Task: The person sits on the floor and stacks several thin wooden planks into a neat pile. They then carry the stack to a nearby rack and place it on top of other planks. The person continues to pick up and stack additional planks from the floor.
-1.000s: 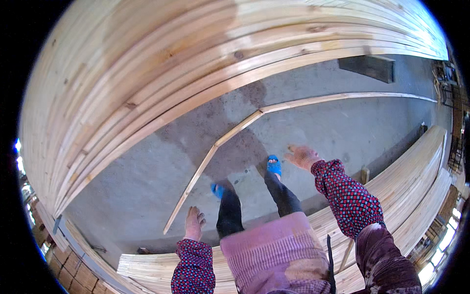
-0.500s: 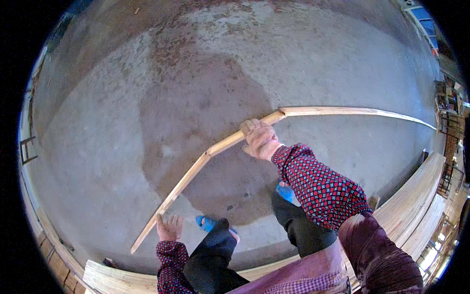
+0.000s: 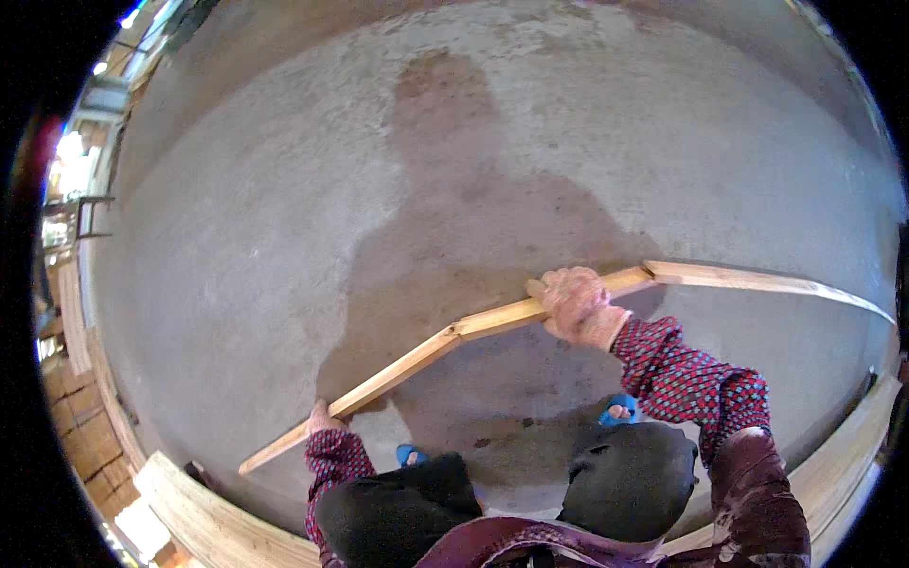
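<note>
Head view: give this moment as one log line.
Right hand: grips long, kinked, pale wooden strip; Left hand: touches strip; Below: grey concrete floor

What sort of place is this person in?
Probably a woodworking shop or timber store. There is a long wooden strip in front of the person, pale boards lie along the lower edge, and the floor looks like concrete.

Your wooden strip (image 3: pixel 502 318) is honey-yellow to pale tan, lying against a grey concrete floor (image 3: pixel 237 218) darkened to mauve-brown by your shadow (image 3: pixel 464 227). Your cuffs (image 3: pixel 696 374) carry a close repeating print of red and pale blue on dark, below a maroon upper sleeve (image 3: pixel 753 488) with whitish smudges. Your trousers (image 3: pixel 630 473) are plain charcoal-black, your sandals (image 3: pixel 404 452) bright blue, your apron (image 3: pixel 454 541) dusky purple, and the stacked boards (image 3: pixel 213 506) creamy beige.
</note>
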`<state>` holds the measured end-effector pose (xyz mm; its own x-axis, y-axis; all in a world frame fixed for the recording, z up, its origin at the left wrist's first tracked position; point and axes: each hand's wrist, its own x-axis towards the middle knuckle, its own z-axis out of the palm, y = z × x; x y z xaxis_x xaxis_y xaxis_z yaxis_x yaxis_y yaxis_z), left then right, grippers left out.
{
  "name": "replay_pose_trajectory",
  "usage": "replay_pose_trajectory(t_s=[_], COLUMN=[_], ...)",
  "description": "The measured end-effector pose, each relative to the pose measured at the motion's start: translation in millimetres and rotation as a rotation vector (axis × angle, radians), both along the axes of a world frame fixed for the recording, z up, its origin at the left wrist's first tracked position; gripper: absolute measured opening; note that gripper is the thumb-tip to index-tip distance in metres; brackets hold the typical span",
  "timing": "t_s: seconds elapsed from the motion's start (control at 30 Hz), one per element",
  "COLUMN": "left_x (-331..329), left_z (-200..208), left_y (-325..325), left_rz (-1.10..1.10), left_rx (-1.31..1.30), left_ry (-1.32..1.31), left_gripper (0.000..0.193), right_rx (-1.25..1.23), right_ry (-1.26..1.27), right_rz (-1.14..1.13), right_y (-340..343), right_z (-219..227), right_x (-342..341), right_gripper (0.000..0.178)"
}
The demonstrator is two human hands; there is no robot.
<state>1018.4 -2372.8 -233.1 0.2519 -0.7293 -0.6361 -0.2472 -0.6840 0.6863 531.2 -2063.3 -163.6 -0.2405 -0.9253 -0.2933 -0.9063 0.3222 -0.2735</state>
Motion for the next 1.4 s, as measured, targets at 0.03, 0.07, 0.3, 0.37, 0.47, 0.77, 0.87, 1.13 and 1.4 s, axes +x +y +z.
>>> replay_pose_trajectory(t_s=[0.03,0.07,0.3,0.37,0.47,0.77,0.87,1.13,1.4], left_x=[4,8,58,4,-21,-192,-177,-115,-101], left_z=[-1,-4,-21,9,91,203,185,93,6], left_y=[-4,-13,-55,-77,-110,-100,-120,-132,-46], left_rz=[-0.029,0.141,0.103,0.286,-0.07,-0.455,-0.337,-0.169,-0.019], left_rx=[0.027,0.013,-0.273,-0.219,-0.486,-0.723,-0.711,-0.482,-0.099], left_ry=[-0.201,-0.048,0.555,0.394,0.682,0.856,0.857,0.741,0.466], left_gripper=[0.039,0.039,0.04,0.039,0.037,0.063,0.057,0.049,0.051], right_rx=[0.074,0.119,0.177,0.167,0.085,0.044,0.03,-0.505,0.323], right_ry=[-0.071,-0.088,-0.236,-0.261,-0.304,-0.266,-0.265,-0.199,-0.405], right_rz=[0.004,0.038,0.133,0.109,0.14,0.079,0.033,-0.178,0.031], right_y=[-5,-12,-18,-14,-39,-30,-27,-65,-81], right_z=[15,27,37,29,19,-46,-31,14,12], right_x=[-4,-8,-19,-9,35,77,64,50,86], right_gripper=[0.029,0.033,0.043,0.043,0.04,0.049,0.05,0.055,0.035])
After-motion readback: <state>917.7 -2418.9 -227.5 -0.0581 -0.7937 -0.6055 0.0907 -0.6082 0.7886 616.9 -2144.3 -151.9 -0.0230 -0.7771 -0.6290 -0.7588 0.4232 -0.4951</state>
